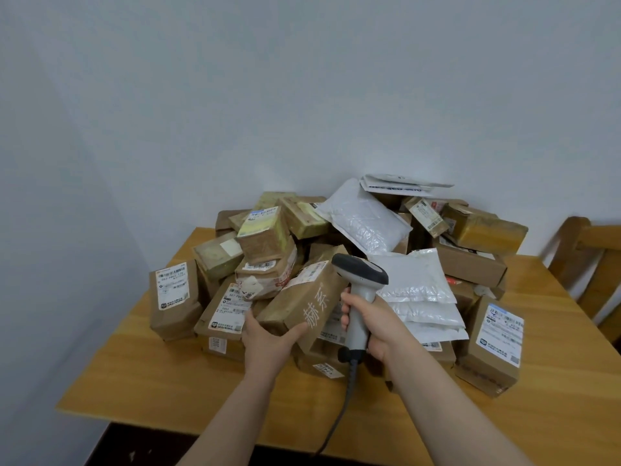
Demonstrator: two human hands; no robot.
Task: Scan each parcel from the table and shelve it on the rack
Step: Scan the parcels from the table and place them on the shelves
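Observation:
A heap of several parcels [268,250], brown cardboard boxes and white padded mailers [366,220], lies on a wooden table [161,375]. My left hand [268,341] grips the near end of a long brown box [302,297] with white printed characters, tilted up at the front of the heap. My right hand [373,324] holds the handle of a grey barcode scanner [361,280]. The scanner's dark head sits just above the far end of that box, and its cable [339,415] hangs down toward the table's front edge. No rack is in view.
A wooden chair [591,260] stands at the table's right side. White walls close the corner behind and to the left. Bare tabletop shows along the front and at the left. A labelled box [494,344] stands upright at the right of the heap.

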